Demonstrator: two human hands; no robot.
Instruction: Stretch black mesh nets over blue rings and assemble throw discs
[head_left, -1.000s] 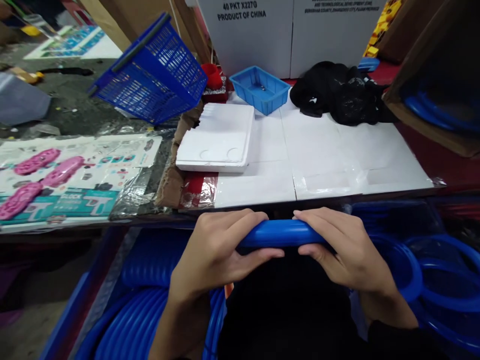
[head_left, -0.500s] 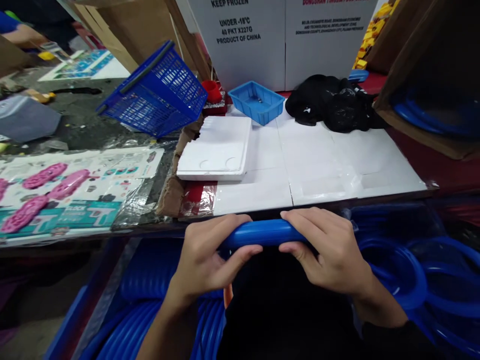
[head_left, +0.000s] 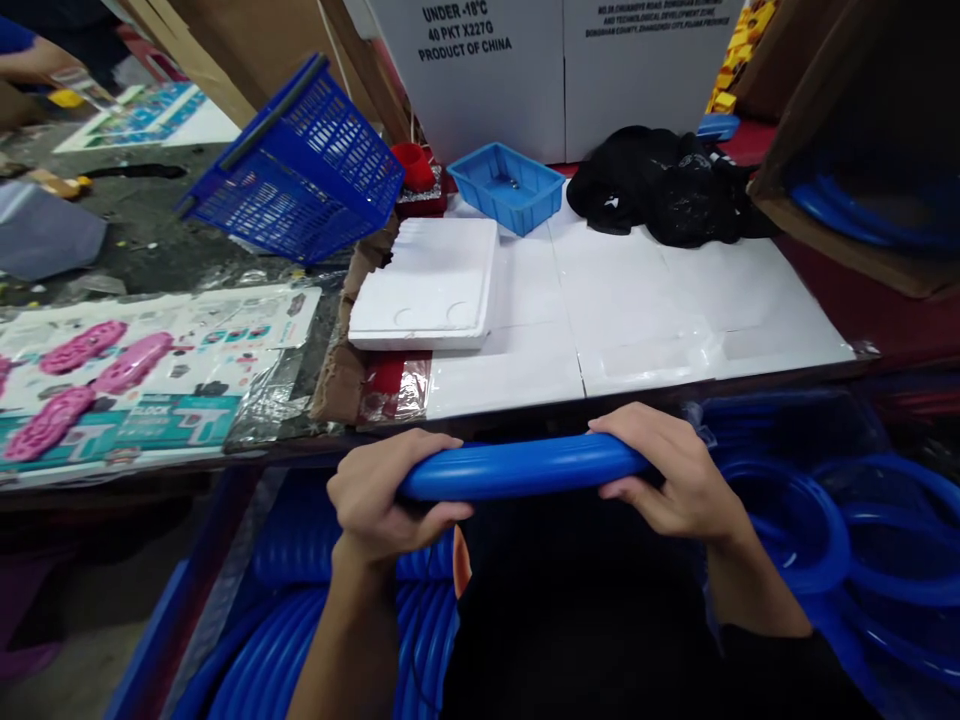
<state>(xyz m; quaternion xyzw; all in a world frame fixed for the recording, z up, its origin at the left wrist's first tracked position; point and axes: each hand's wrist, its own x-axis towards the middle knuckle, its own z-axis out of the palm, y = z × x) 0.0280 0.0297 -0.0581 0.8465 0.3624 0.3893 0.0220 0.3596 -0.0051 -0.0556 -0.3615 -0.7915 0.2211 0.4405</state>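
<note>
A smooth blue plastic ring (head_left: pixel 525 469) is held level in front of my body, below the table's front edge; only its near curved stretch shows. My left hand (head_left: pixel 394 495) wraps round its left part, thumb underneath and fingers on top. Round the right part, my right hand (head_left: pixel 664 475) grips in the same way. Between the two hands a long bare stretch of the blue tube is visible. The ring's far side is hidden from view.
On the table stand a white foam block (head_left: pixel 424 285), a light blue tray (head_left: pixel 514 190), a black cloth bundle (head_left: pixel 660 190) and a tilted blue basket (head_left: pixel 300 175). Pink plastic pieces (head_left: pixel 82 345) lie at left. Blue rings (head_left: pixel 795 530) fill the space below right; stacked blue rings (head_left: pixel 270 660) lie below left.
My hands have slid apart along the blue ring, left hand leftwards and right hand rightwards, baring more of it between them. The view has shifted slightly.
</note>
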